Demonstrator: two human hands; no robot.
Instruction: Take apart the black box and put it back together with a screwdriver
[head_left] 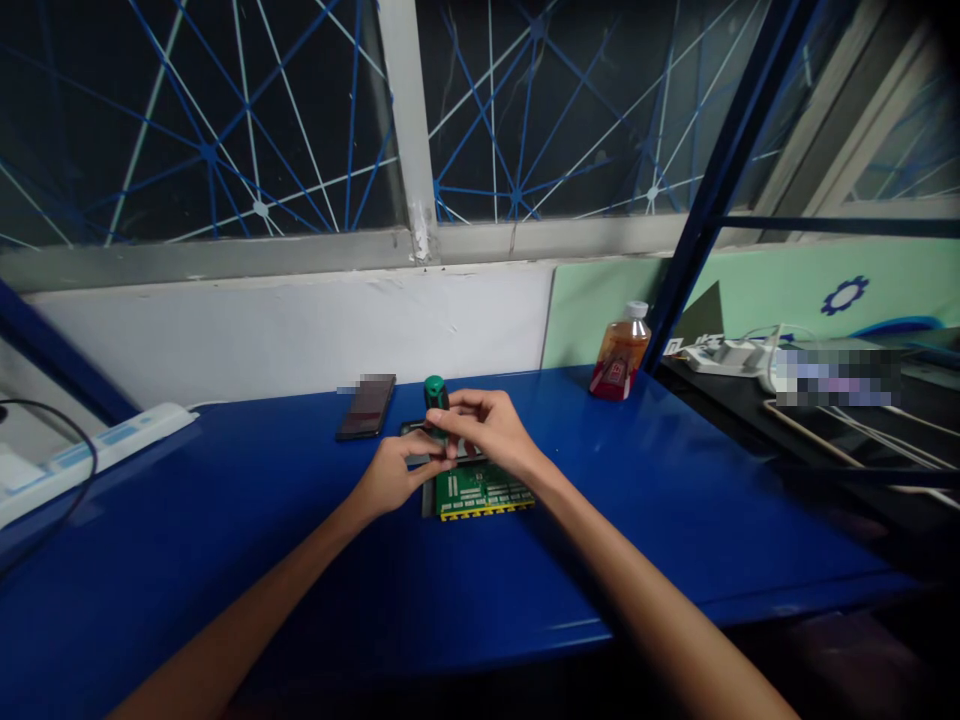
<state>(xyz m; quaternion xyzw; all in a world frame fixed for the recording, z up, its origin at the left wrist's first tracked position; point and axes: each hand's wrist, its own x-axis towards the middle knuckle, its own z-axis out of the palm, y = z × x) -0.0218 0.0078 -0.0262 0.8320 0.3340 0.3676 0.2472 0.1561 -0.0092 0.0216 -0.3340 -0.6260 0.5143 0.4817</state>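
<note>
A screwdriver [434, 392] with a green-and-black handle stands nearly upright over the blue table. The fingers of my right hand [491, 428] are closed around its handle. My left hand [395, 474] reaches in from the other side, thumb and fingers brought together beside the lower part of the screwdriver. What those fingertips pinch is hidden. Under both hands lies a green circuit board [484, 488] with a row of yellow connectors along its near edge. A grey plate or casing shows at the board's left side and behind it. The screwdriver's tip is out of sight.
Behind my left hand a dark phone [367, 406] lies on the blue table [285, 560]. A bottle of reddish drink [622, 352] stands at the back right, near a blue frame post [701, 240]. A white power strip [112, 448] is at the left; cables lie on a black surface at right.
</note>
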